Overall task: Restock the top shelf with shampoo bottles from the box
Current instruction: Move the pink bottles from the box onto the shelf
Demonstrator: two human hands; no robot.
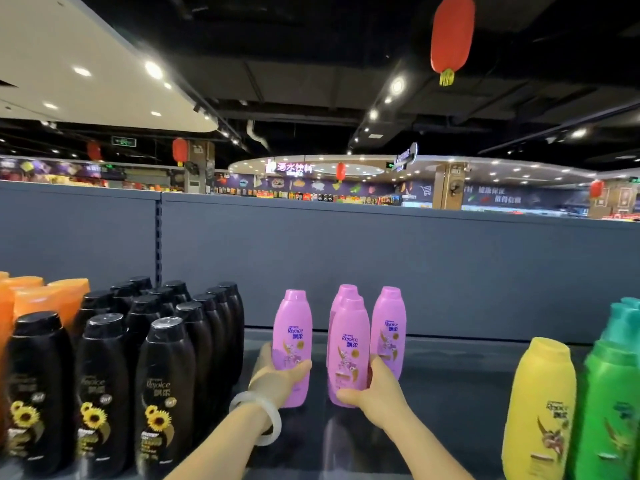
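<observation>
Left pink bottle (292, 344): it is held upright by the left hand (277, 372), with the thumb laid across its front and the fingers wrapped behind; it stands over the middle of the shelf (457, 382), and whether its base touches the shelf cannot be told.
Front pink bottle (348, 351): it is gripped low on its body by the right hand (375, 389), upright, just beside the left pink bottle but apart from it.
Other pink bottles: one (388, 327) is placed just right of the front bottle and a little behind it; a second (346, 293) is mostly hidden behind the front bottle (only the cap and shoulder are seen).
Left hand: it is closed around the left pink bottle; a pale bangle (258, 415) is worn on the wrist.
Right hand: it is closed around the front pink bottle, the thumb seen at the bottle's lower left.
Shelf: a dark surface backed by a grey panel (381, 258).
Black bottles (104, 382): they are lined in rows toward the left end of the shelf, with sunflower labels.
Orange bottles (41, 296): they are seen at the far left edge, behind the black ones.
Yellow bottle (540, 407): it is placed near the right end, at the front edge.
Green bottles (613, 403): they are set just right of the yellow one.
Red lantern (452, 32): it is hung from the dark ceiling.
</observation>
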